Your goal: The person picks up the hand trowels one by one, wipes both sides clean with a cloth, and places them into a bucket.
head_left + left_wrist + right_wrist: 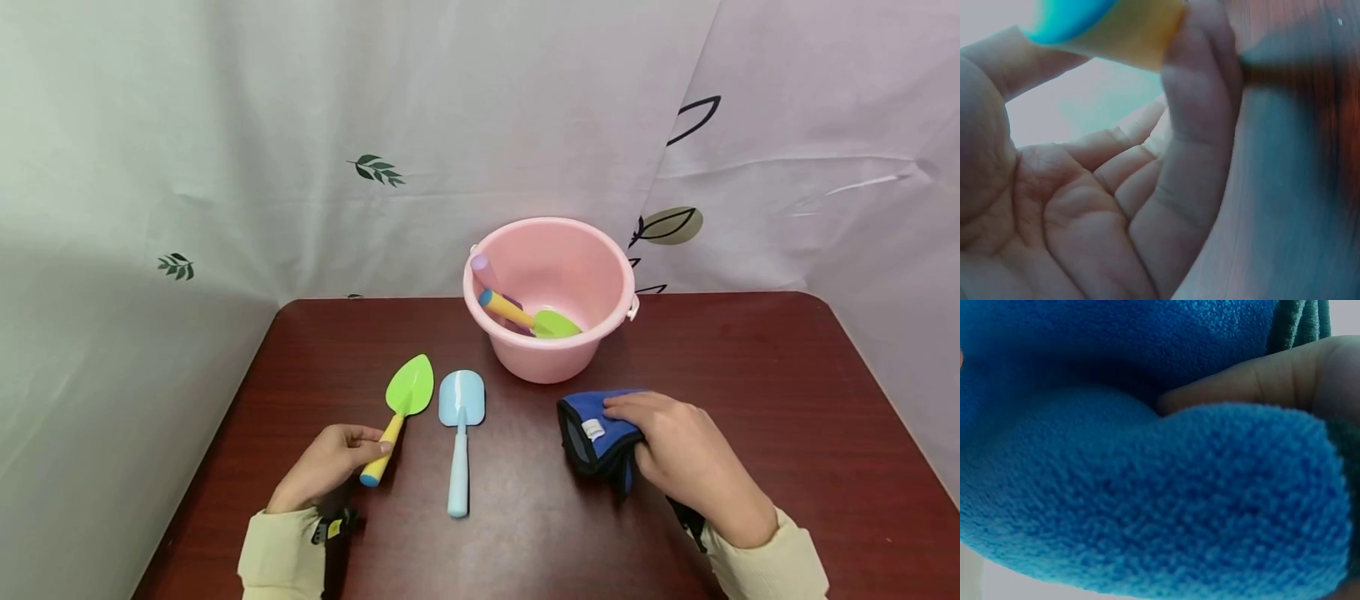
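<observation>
Left hand [330,462] pinches green trowel [409,390] by its yellow handle [392,428], thumb and fingers above the blue end cap [371,480]; blade points to 1 o'clock. Trowel sits at about 8 o'clock from the pink bucket [543,360]; cannot tell whether it touches the table [765,375] or is raised slightly. Left wrist view: blurred handle end between thumb and finger, palm toward the camera. Light-blue shovel [461,454] lies on the table just beside the trowel, at roughly 4 o'clock from it, scoop end toward 12, handle toward 6. Right hand [690,446] grips blue cloth item [611,407], fingers over the top; cloth has black edging [576,440] and a white tag [592,429], sits at 5 o'clock from the bucket, near it. Cannot tell if its underside touches the tabletop. Right wrist view: fleecy blue fabric fills most of it, one fingertip in from 3 o'clock pressing into a fold. Bucket stands upright near the table's far edge, at about 12 o'clock, white lug [633,307] at its 3. Inside: second trowel [557,325], green blade, yellow handle leaning toward 10, plus a purple handle [483,268] leaning toward the same side; rest of that tool mostly hidden. Pale sleeves [283,552] on both arms. White curtain [300,108] with leaf prints hangs behind at 12.
</observation>
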The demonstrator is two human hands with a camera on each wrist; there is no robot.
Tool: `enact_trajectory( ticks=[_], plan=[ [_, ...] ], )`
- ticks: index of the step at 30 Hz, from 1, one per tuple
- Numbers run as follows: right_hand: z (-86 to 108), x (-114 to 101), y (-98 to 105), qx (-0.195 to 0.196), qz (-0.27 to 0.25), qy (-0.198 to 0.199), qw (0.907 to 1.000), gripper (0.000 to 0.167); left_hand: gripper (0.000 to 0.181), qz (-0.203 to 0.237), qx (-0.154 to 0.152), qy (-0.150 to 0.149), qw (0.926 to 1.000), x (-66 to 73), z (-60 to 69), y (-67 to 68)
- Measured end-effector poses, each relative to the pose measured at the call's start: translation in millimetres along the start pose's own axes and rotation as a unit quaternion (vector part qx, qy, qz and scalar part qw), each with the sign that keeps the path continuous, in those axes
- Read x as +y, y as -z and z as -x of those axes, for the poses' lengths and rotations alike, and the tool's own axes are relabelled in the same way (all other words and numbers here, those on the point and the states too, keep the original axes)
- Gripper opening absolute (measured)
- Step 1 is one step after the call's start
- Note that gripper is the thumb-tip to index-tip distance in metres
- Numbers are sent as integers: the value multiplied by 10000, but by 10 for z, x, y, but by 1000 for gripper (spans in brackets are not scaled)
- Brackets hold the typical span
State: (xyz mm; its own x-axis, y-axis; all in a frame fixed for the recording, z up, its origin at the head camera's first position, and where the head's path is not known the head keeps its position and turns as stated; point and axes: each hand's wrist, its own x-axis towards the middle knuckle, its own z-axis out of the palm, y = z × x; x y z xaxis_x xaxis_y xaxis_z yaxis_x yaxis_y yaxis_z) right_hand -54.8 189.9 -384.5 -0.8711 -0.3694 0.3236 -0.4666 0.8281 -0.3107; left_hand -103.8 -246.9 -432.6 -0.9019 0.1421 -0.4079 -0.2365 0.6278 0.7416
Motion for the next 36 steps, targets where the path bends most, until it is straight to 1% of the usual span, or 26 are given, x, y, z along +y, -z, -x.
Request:
enact_trajectory(
  ticks=[7, 12, 15, 18, 22, 26, 29, 33, 36],
  plan=[
    [0, 3, 6, 112, -8, 54, 9999, 49, 40, 50, 177, -28, 9998, 51, 38, -36],
    [2, 6, 8, 175, -19, 49, 9998, 50, 44, 7, 320, -127, 9994, 130, 100, -44],
    [0, 7, 9, 297, -52, 74, 9995, 51, 42, 2, 356, -149, 9993, 188, 142, -53],
    [-2, 8, 9, 537, -105, 121, 9984, 54, 39, 53, 221, -222, 9995, 241, 186, -62],
    [-5, 5, 12, 788, -205, 176, 9965, 57, 38, 132, -178, -485, 9986, 299, 247, -62],
    [-3, 14, 16, 886, -299, 228, 9954, 58, 37, 146, -532, -756, 9956, 342, 288, -64],
    [-1, 26, 16, 978, -321, 311, 9942, 59, 36, 40, -657, -938, 9934, 370, 298, -83],
    [-4, 30, 15, 1105, -457, 610, 9909, 62, 29, -253, -744, -1146, 9903, 410, 291, -136],
    [-4, 26, 18, 1144, -697, 903, 9869, 65, 25, -319, -881, -1220, 9881, 444, 276, -189]
  ],
)
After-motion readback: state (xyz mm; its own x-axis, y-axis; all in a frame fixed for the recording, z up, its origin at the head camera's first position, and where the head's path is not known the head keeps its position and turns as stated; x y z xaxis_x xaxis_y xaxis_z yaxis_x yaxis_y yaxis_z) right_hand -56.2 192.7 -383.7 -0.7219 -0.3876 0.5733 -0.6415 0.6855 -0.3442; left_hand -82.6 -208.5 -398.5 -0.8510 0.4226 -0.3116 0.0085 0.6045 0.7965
